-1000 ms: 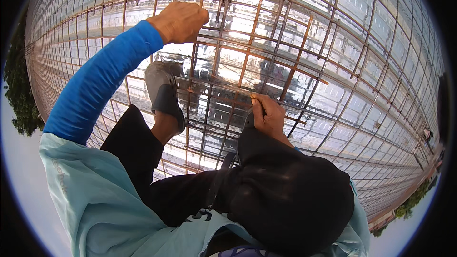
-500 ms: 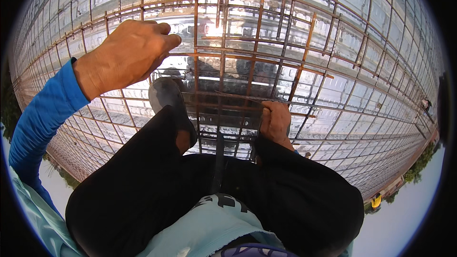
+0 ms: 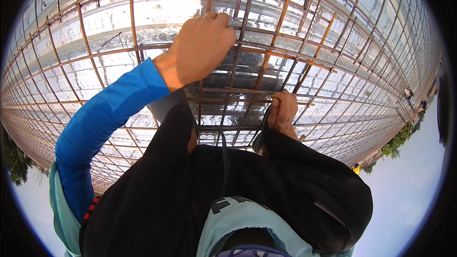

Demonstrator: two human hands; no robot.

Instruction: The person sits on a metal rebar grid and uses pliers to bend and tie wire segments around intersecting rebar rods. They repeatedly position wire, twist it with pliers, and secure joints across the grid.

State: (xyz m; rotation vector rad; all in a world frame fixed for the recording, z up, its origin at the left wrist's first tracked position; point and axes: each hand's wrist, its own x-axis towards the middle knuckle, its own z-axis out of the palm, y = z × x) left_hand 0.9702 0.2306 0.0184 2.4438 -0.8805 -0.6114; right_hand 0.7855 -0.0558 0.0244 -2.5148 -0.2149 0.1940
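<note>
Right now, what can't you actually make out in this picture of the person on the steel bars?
All in the head view:
- Left hand: its fingertips curl behind the rebar grid, so the grip is hidden.
- Right hand: whether it holds a tool is unclear; black trousers cover the wrist.
- Feet: hidden by the knees.
- Figures at the right rim: too small.

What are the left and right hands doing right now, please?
Left hand: closed on a rebar of the grid.
Right hand: closed around a rusty bar.

Left hand [image 3: 202, 43] grips the rusty rebar grid [image 3: 266, 57]; right hand [image 3: 283, 109] holds a lower bar
</note>
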